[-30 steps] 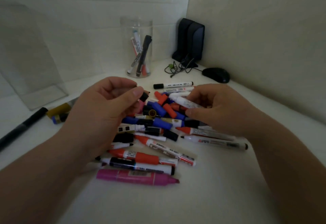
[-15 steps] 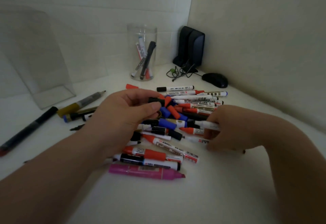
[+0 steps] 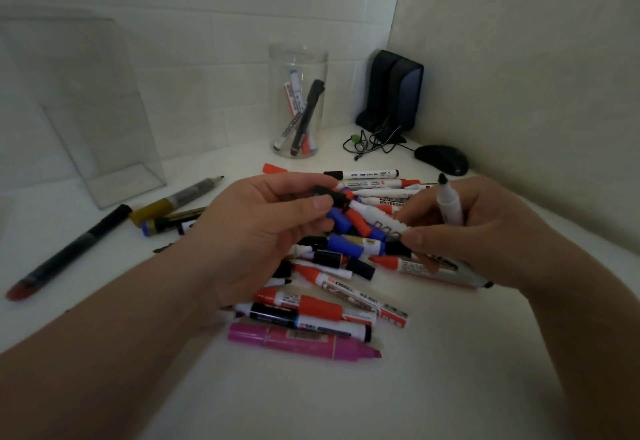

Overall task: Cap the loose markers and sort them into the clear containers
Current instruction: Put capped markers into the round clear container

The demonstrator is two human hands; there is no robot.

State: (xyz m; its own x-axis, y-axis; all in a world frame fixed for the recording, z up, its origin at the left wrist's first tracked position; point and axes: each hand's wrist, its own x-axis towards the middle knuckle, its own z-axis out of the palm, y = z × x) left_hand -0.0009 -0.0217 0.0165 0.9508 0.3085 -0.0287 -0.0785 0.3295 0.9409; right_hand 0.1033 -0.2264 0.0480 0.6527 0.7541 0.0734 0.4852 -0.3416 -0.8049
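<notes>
A heap of loose markers and caps in red, blue, black and white lies on the white table. My left hand hovers over the heap's left side and pinches a black cap between thumb and fingers. My right hand holds a white marker upright, its bare black tip pointing up, a short way right of the cap. A clear round jar with several markers stands at the back. A clear rectangular container stands at the back left.
A pink highlighter lies nearest me. A long black pen and a yellow-grey marker lie left of the heap. A black speaker, a tangled cable and a black mouse sit in the back right corner by the wall.
My right hand reached down into the heap, took a white marker and raised it upright. My left hand kept its black cap and stayed over the heap.
</notes>
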